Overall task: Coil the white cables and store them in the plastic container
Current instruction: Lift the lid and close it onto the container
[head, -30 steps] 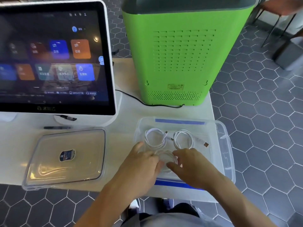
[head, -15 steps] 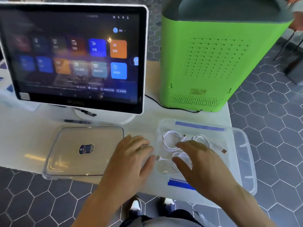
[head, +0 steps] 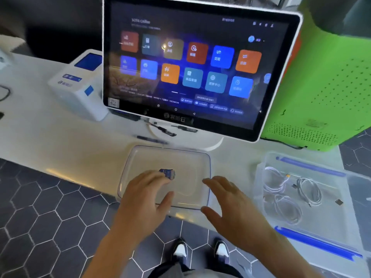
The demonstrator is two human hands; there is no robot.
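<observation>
Lower centre of frame: left hand (head: 147, 194) and right hand (head: 226, 201), fingers spread and empty, over clear lid (head: 186, 167). Lower right: three coiled white cables (head: 289, 193) inside plastic container (head: 313, 235). Recommended handling: grip lid by opposite edges, align squarely, press corners evenly.

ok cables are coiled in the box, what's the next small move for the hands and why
Probably close both hands on the clear lid and lift it. The white cables already lie coiled inside the open plastic container, and the left hand and right hand are spread open at the lid, neither gripping it yet.
</observation>
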